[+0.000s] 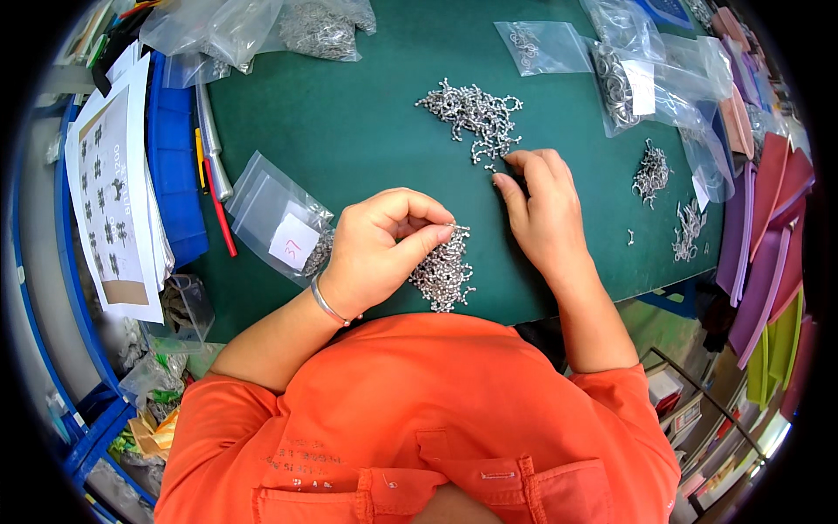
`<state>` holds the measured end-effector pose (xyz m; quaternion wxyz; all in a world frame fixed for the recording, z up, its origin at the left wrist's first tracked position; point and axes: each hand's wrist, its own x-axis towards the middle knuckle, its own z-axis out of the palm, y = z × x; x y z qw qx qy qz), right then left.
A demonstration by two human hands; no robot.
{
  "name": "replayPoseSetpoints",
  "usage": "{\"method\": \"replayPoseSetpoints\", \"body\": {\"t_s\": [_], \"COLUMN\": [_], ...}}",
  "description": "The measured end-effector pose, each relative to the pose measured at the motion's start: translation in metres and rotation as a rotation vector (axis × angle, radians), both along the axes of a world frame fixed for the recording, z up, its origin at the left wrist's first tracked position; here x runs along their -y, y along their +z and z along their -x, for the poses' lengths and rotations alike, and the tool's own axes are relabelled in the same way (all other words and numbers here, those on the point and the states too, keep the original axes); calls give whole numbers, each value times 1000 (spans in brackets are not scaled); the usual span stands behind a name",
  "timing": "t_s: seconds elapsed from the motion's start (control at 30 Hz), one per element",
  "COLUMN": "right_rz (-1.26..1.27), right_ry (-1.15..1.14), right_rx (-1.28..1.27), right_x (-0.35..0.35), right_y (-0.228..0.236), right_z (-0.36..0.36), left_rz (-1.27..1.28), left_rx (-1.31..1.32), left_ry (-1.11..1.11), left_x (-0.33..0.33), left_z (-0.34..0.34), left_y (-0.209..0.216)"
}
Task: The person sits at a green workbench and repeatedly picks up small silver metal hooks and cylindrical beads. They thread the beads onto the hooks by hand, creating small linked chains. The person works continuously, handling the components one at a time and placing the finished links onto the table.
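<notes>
My left hand [377, 253] is closed around a hanging cluster of small silver metal pieces [443, 271], pinched between thumb and fingers just above the green mat [349, 131]. My right hand [541, 205] rests on the mat with its fingertips pressed together at the near edge of a loose pile of the same silver pieces [471, 112]; I cannot tell whether a piece is between them. A thin silver bangle circles my left wrist.
A small clear bag with a white label [281, 223] lies left of my left hand. More clear bags of metal parts [628, 74] sit along the back and right. Two smaller silver heaps [651, 173] lie right. Blue tray and printed sheets [113, 183] stand left; coloured pads right.
</notes>
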<state>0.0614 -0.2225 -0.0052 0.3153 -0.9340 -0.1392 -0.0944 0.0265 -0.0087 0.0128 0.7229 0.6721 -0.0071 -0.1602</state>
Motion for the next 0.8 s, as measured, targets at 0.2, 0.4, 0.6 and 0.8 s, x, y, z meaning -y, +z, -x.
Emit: {"method": "replayPoseSetpoints", "body": {"t_s": [0.2, 0.4, 0.6, 0.8], "right_rz": [7, -30, 124, -302], "right_ry": [60, 3, 63, 110], "right_rx": [-4, -54, 37, 44], "right_x": [0, 7, -3, -9], "right_y": [2, 0, 1, 4], "right_z": [-3, -1, 5, 11], "left_rz": [-292, -350, -336, -125], "left_rx": [177, 160, 139, -191], "left_ry": [-178, -174, -177, -105], "left_x": [-6, -7, 1, 4], "left_z": [-2, -3, -8, -9], "left_y": [2, 1, 8, 4]}}
